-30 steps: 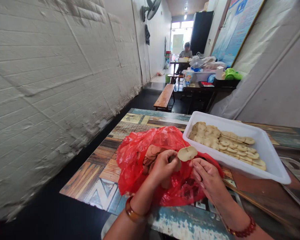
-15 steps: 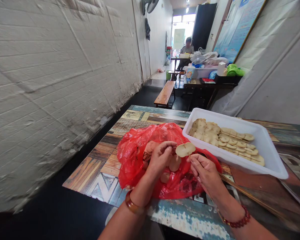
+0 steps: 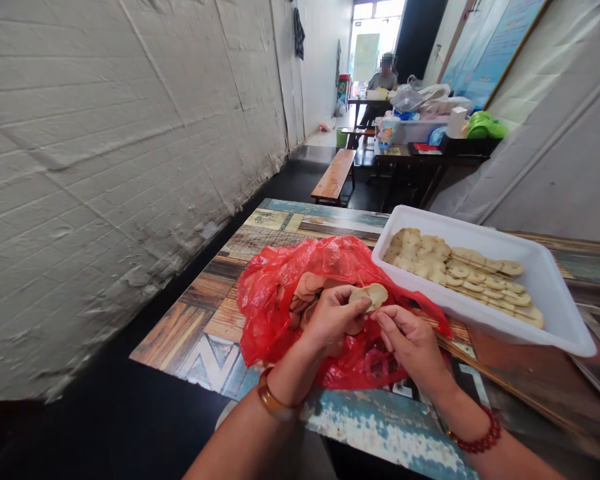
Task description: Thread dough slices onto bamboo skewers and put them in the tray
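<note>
My left hand [image 3: 336, 312] is closed, thumb and fingers pinching pale, thin round food slices [image 3: 377, 295]. A thin wooden skewer [image 3: 361, 281] pokes out above the slices. Just to the right, my right hand [image 3: 405, 337] is closed in a pinch at the skewer's lower end, close under the slices. Both hands are over an open red plastic bag [image 3: 270, 327], which holds more round slices [image 3: 310, 285]. My left hand and forearm cover part of the bag's contents.
Right of the bag stands a white plastic tray [image 3: 563, 293] with rows of skewered slices [image 3: 473, 273]. Loose bamboo skewers [image 3: 510, 387] lie along the patterned table [image 3: 195, 313]. Beyond are a wooden bench [image 3: 336, 175], a loaded table and a seated person [image 3: 383, 81]. A white wall [image 3: 130, 133] runs along the left.
My left hand has moved in and closed on the slices, which it was beside before. A skewer tip now shows above them. My right hand keeps its pinch. The view has shifted slightly.
</note>
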Tool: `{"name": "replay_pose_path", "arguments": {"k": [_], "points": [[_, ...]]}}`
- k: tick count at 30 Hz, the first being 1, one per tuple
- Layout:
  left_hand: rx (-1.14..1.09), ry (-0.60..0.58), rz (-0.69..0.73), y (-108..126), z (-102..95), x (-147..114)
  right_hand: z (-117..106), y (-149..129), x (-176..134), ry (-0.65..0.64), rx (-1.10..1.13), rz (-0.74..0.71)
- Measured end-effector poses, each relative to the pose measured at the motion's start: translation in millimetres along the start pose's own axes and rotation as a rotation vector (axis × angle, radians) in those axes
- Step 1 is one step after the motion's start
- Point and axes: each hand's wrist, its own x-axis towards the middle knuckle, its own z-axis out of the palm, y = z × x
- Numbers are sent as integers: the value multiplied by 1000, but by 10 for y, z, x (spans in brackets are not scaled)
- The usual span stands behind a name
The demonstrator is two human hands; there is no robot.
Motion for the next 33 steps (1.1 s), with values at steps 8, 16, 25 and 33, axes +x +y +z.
{"name": "replay_pose_path", "arguments": {"k": [8,16,25,33], "points": [[-89,47,-25,-1,30,4,-20,-6,13,49,-184,-100],[-142,101,-50,70,26,-12,-9,-12,2,44,-190,-95],[-183,148,-52,114,-52,4,-3,-50,2,34,-223,-102],[-362,345,107,181,-172,25,2,-28,-42,8,-268,-180]]}}
